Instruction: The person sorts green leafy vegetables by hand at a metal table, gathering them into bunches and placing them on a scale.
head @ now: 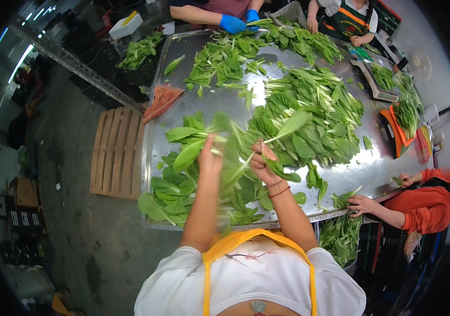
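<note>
My left hand (210,156) grips a bunch of leafy greens (187,148) by their pale stems, leaves fanning out to the left. In my right hand (263,162), a single leafy stalk (290,126) is pinched near its base, and another leaf droops below the fingers. Motion blurs some greens between the two hands. Under my forearms lies a loose heap of greens (173,189) at the near left corner of the metal table (339,177). Beyond my right hand rises a larger pile of greens (308,110).
Across the table stand a person in blue gloves (233,24) and another in a dark apron (345,21). Someone in an orange sleeve (422,201) works at the right. A scale (385,94), an orange tray (397,134), a reddish cloth (162,100) and a wooden pallet (116,154) are around.
</note>
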Available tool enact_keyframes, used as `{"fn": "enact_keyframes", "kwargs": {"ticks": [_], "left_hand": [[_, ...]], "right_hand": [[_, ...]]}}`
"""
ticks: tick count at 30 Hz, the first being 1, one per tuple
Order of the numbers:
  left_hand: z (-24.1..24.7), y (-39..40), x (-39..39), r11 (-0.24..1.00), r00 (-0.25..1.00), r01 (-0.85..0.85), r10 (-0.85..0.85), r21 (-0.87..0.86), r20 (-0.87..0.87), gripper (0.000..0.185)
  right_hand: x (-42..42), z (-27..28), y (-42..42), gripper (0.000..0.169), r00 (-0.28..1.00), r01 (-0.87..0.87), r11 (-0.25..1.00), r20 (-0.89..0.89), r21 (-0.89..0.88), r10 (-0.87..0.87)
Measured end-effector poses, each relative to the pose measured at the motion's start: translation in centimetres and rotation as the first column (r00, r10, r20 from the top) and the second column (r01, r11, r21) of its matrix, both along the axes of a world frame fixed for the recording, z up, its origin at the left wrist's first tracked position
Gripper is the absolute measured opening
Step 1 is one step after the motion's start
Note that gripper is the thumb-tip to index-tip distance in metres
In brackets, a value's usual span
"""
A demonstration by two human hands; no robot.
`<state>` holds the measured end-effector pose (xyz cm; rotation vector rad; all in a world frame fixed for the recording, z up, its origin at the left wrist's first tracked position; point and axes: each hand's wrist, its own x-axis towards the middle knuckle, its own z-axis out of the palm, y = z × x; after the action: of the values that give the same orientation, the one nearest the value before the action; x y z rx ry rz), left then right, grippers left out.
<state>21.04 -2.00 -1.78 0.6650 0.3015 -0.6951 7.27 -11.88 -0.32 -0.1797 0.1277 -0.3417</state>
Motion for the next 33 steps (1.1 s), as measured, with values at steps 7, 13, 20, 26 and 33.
{"fn": "enact_keyframes", "kwargs": {"ticks": [7, 13, 20, 26, 33], "left_hand": [[2.4, 3.8, 3.1, 0.950, 0.969, 0.146, -0.082, -0.274, 0.232, 0.022], [7.8, 7.4, 3.6, 0.908, 0.851, 0.251, -0.041, -0.336, 0.524, 0.034], [5.8, 9.9, 3.0, 0.934, 0.864, 0.279, -0.144, -0.222, 0.482, 0.030], [3.1, 7.3, -0.4, 0.953, 0.951, 0.254, -0.216, -0.164, 0.221, 0.018], [0.8, 8.6, 0.1, 0.935, 0.967, 0.239, -0.204, -0.261, 0.155, 0.022]], "right_hand": [[3.8, 0.3, -2.0, 0.012, 0.949, 0.043, 0.854, -0.247, -0.519, -0.198], [9.9, 0.0, 3.6, 0.023, 0.762, -0.644, 0.402, -0.596, -0.651, 0.254], [10.4, -3.4, -1.7, 0.021, 0.714, -0.658, -0.385, -0.373, -0.647, -0.593], [13.9, -5.1, -8.4, 0.028, 0.566, -0.704, -0.265, -0.296, -0.659, -0.769], [15.4, -4.7, -10.7, 0.029, 0.769, -0.573, -0.428, -0.279, -0.699, -0.575]]}}
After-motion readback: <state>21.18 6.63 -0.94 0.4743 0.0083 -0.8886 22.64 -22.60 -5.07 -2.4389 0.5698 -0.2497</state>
